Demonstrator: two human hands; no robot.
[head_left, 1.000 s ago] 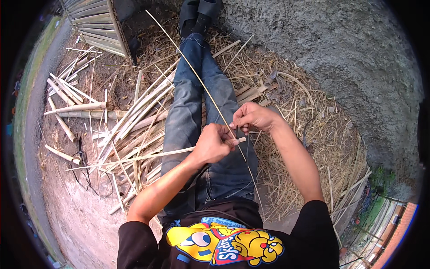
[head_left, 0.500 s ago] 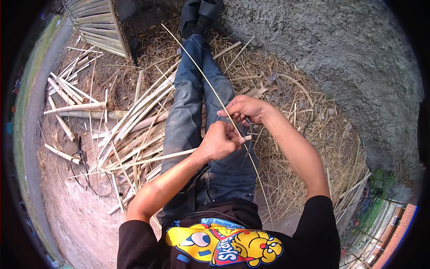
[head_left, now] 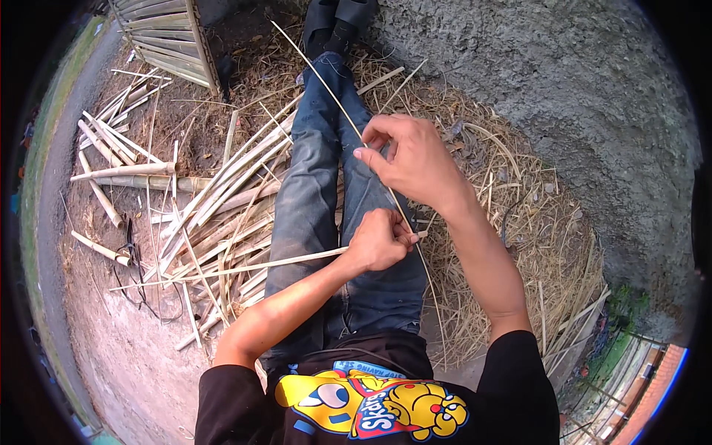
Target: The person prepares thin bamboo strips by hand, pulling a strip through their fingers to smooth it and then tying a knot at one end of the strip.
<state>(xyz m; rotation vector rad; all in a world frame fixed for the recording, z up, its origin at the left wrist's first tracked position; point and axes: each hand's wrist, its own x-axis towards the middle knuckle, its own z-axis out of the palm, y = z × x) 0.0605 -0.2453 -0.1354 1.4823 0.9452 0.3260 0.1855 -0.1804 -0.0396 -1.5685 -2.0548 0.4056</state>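
Outdoors, beside a rough grey wall [head_left: 564, 89]. Pinching a thin strip [head_left: 397, 201] and a wider strip [head_left: 297, 259] at their crossing over jeans [head_left: 311, 185], in the left hand [head_left: 380, 239]; holding the right hand [head_left: 415, 157] loosely spread beside the thin strip. Farther left, split bamboo [head_left: 222, 194].

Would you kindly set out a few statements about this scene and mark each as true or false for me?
1. The left hand holds a flat bamboo strip. True.
2. The right hand is nearer the black T-shirt than the left hand is. False: it is farther away, near a thin bamboo strip.
3. Split bamboo pieces lie left of the jeans. True.
4. The rough grey wall is on the person's left. False: it is on the right.
5. A slatted bamboo panel shows at upper left. True.
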